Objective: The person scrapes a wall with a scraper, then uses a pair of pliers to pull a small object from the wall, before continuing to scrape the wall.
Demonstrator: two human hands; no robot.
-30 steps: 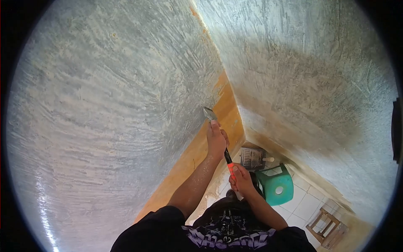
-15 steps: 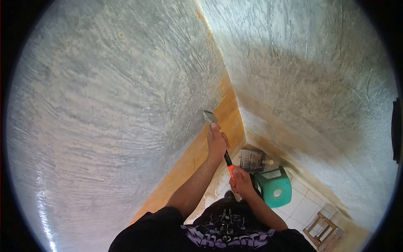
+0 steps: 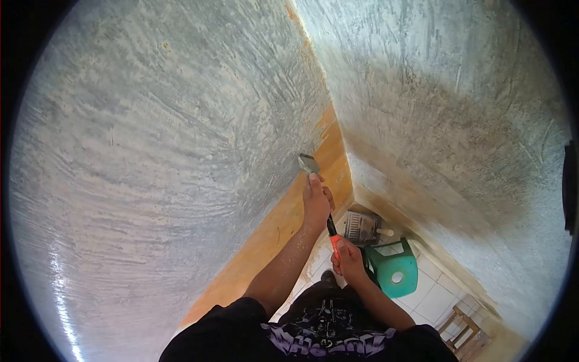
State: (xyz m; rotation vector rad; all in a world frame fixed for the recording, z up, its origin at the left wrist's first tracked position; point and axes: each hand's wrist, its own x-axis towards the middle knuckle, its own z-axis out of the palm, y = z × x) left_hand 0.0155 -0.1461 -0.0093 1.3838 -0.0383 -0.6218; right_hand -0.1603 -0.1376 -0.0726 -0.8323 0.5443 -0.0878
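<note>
Both of my hands are closed on a long-handled scraper (image 3: 309, 163) with a flat metal blade and a black and orange handle. My left hand (image 3: 316, 204) wraps the upper end close below the blade, thumb pointing up along it. Lower down, my right hand (image 3: 350, 260) grips the orange end of the handle. The blade is at the left wall, where the rough grey surface (image 3: 181, 139) meets a band of ochre paint (image 3: 265, 256). Pale specks dot my left forearm.
A second grey, streaked wall (image 3: 446, 114) meets the left one in a corner. Below, on white floor tiles (image 3: 434, 301), are a green plastic stool (image 3: 405, 279), a dirty paint tray (image 3: 360, 229) with a pale handle, and a small wooden stool (image 3: 461, 330).
The scraper blade has shifted slightly right and up along the ochre edge, turning its flat face more into view. My left hand moved right with it; both hands keep their grip.
</note>
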